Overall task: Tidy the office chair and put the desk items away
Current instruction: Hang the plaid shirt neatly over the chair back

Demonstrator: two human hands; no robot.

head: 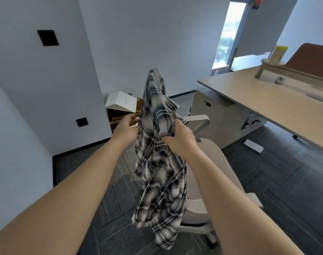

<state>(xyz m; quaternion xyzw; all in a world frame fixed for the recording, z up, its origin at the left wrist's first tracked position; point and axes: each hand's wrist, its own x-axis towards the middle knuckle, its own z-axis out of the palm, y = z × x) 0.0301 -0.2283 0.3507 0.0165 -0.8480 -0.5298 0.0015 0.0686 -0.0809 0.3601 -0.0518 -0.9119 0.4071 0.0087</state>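
1. Plaid shirt [160, 153]: dark navy, grey and white check, soft and crumpled. Held up in the air, hanging in long vertical folds, its top bunched into a peak and its lower hem dangling loose over the front of the chair seat. Gripped on both sides near its upper middle.

2. Office chair [217, 168]: pale beige padded seat, light grey frame and armrest. Stands on dark floor tiles just beside the near corner of the desk, partly hidden behind the shirt.

3. Desk [267, 100]: light wood top, long edge running diagonally, right of the chair.
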